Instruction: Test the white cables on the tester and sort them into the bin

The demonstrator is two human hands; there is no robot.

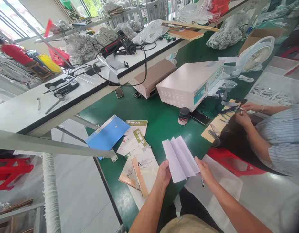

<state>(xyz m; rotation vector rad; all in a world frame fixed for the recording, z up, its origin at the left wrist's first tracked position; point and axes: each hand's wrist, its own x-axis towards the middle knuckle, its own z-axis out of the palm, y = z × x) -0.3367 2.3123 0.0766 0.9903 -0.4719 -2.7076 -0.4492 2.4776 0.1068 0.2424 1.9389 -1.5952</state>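
A white sheet of paper [178, 158] with lengthwise folds is held out in front of me, over the near edge of the green table. My left hand [164, 173] grips its left edge, thumb on top. My right hand [205, 170] pinches the right edge. A dark pen [202, 183] sticks out below the right hand, apparently held in the same fingers. To the left of the paper lie several notebooks [149, 163], overlapping, with a blue folder [108, 132] beyond them.
A black-lidded jar [183, 116] and a phone [200, 117] lie beyond the paper, before a large beige instrument box [188, 81]. At right, a co-worker's hands [243, 116] handle wires by a wooden board [212, 129]. A shelf beam [54, 140] crosses at left.
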